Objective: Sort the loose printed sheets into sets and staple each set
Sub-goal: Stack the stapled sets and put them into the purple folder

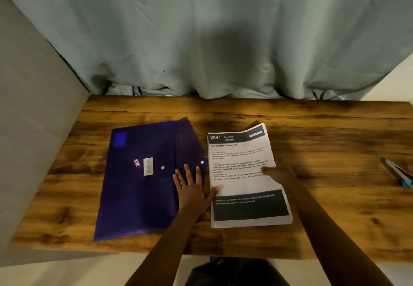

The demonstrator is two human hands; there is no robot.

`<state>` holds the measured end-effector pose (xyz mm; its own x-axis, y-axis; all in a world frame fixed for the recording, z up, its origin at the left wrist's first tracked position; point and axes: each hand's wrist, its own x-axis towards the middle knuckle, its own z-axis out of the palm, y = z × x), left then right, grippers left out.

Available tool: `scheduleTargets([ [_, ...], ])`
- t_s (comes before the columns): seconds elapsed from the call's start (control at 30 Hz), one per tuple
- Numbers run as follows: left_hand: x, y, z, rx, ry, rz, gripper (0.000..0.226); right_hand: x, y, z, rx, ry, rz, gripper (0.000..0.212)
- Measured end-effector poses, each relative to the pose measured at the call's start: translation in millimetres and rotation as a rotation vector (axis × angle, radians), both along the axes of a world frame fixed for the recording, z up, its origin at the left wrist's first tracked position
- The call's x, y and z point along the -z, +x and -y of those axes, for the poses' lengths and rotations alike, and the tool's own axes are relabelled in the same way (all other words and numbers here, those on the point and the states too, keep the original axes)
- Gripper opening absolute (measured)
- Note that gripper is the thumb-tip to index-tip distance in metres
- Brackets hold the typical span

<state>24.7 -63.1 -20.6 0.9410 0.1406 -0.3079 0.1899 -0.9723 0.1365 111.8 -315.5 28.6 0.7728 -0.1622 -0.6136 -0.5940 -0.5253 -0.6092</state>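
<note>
Two bare hands rest on a wooden table (312, 129), and neither of them grasps anything. The left hand (191, 187) lies flat with spread fingers on the right edge of a dark blue plastic snap folder (145, 180); its thumb reaches across to touch the left margin of the stack of printed sheets (245, 180). A ring is on one finger of this hand. The right hand (280, 174) is blurred, but it appears open and presses on the right side of the same stack, about at the middle of its height.

The stack lies just beside the folder, at the centre of the table, slightly fanned at the top right corner. Its top page shows a black header with "2641 KITCHEN", the title "Refrigerator Restocking" and a black block near the bottom. The folder lies tilted, its flap toward the stack, with two white snap buttons and small labels. A stapler (399, 174), grey with a blue end, lies well apart at the right edge. A pale blue-green curtain (201, 40) hangs behind the table.
</note>
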Motion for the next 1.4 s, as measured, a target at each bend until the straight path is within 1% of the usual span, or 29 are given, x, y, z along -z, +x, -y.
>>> scheduleTargets([
  [0.13,-3.1,-1.5,-5.1,0.008,-0.024,0.017,0.116,-16.5,-1.1,2.6,0.027,0.165,0.092,0.034],
  [0.27,-4.1,-4.4,-17.0,-0.003,-0.095,0.072,0.108,-43.0,11.2,7.8,0.087,0.216,0.235,0.019],
  [0.33,-5.2,-4.4,-22.5,-0.018,-0.135,0.102,0.101,-51.1,19.3,3.1,0.138,0.256,0.284,0.025],
  [0.43,-9.2,-2.6,-29.0,-0.034,-0.235,0.115,0.083,-52.0,30.5,-16.3,0.228,0.295,0.324,0.033],
  [0.53,-8.8,-1.2,-34.9,-0.078,-0.390,0.161,0.081,-43.0,38.0,-39.6,0.308,0.324,0.377,0.033],
  [0.57,-8.3,-1.8,-37.0,-0.109,-0.449,0.189,0.075,-40.2,38.5,-46.6,0.331,0.321,0.385,0.032],
  [0.63,-7.1,-4.8,-43.1,-0.161,-0.523,0.251,0.047,-33.6,37.9,-58.7,0.346,0.301,0.395,0.031],
  [0.67,-6.3,-6.8,-46.7,-0.180,-0.541,0.286,0.036,-30.3,36.5,-63.4,0.340,0.290,0.401,0.030],
  [0.73,-7.6,-11.3,-53.1,-0.229,-0.566,0.334,0.036,-25.8,32.3,-70.6,0.296,0.241,0.435,0.028],
  [0.8,-10.5,-13.6,-58.6,-0.322,-0.554,0.370,0.037,-22.5,27.4,-74.3,0.214,0.153,0.492,0.030],
  [0.83,-11.7,-13.0,-60.8,-0.363,-0.529,0.373,0.043,-21.1,25.1,-74.9,0.172,0.110,0.520,0.032],
  [0.9,-14.2,-9.8,-65.9,-0.430,-0.485,0.330,0.060,-19.5,21.2,-77.1,0.113,0.056,0.563,0.034],
  [0.97,-14.5,-5.2,-70.9,-0.467,-0.446,0.263,0.069,-18.3,18.4,-79.8,0.095,0.036,0.575,0.034],
  [1.03,-14.7,-1.4,-72.6,-0.461,-0.399,0.225,0.063,-17.5,16.2,-83.4,0.096,0.037,0.560,0.034],
  [1.17,-22.7,2.3,-70.7,-0.446,-0.303,0.235,0.027,-15.0,10.2,-91.8,0.103,0.057,0.533,0.033],
  [1.2,-24.2,2.7,-69.9,-0.450,-0.280,0.243,0.021,-14.0,9.0,-93.6,0.105,0.057,0.527,0.033],
  [1.27,-25.7,2.1,-69.6,-0.469,-0.259,0.256,0.022,-13.0,6.4,-97.2,0.116,0.064,0.515,0.032],
  [1.4,-28.9,1.2,-67.8,-0.472,-0.214,0.288,0.034,-13.7,3.1,-104.3,0.135,0.081,0.496,0.029],
])
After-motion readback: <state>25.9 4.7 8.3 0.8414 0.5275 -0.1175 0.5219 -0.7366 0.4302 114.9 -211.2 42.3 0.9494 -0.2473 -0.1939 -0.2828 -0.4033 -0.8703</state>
